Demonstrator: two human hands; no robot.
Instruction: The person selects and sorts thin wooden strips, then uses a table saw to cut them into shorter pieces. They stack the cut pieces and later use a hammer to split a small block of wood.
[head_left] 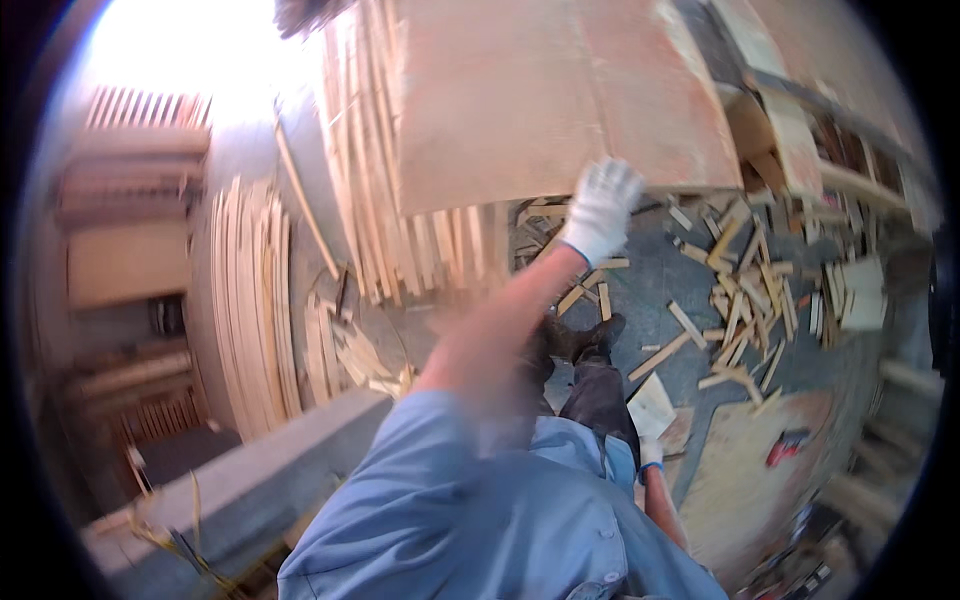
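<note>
- Plywood panel [540,100], broad and stained reddish in places, lies ahead of the person and serves as the landmark; its near edge is best kept free, so that a hand meets flat wood and nothing loose.
- Long timber strips [365,200] lie to the left of the panel, some reaching its near left corner; steady reaching on that side would avoid dragging them.
- Floor sheet [760,480], pale and worn, lies on the near side of the panel, toward the right.
- Offcuts [745,300] litter the floor just off the panel's near right corner (an easy trip, I'd judge), so short, careful steps suit this spot.
- Left hand [603,205], gloved in white, is at the panel's near edge with fingers extended and nothing in its grip; blur hides whether it touches. A flat palm there would give better control than fingertips.
- Boots [600,335] stand short of the panel's near edge, beside a few loose offcuts; firm footing matters before leaning.
- Pale flat piece [652,402] is well to the near side of the panel, just beside the right hand.
- Red-and-black tool [787,447] rests on the floor sheet, well apart from the panel.
- Right hand [651,455], also gloved, hangs low on the panel's near side; I cannot tell whether it grips the pale piece.
</note>
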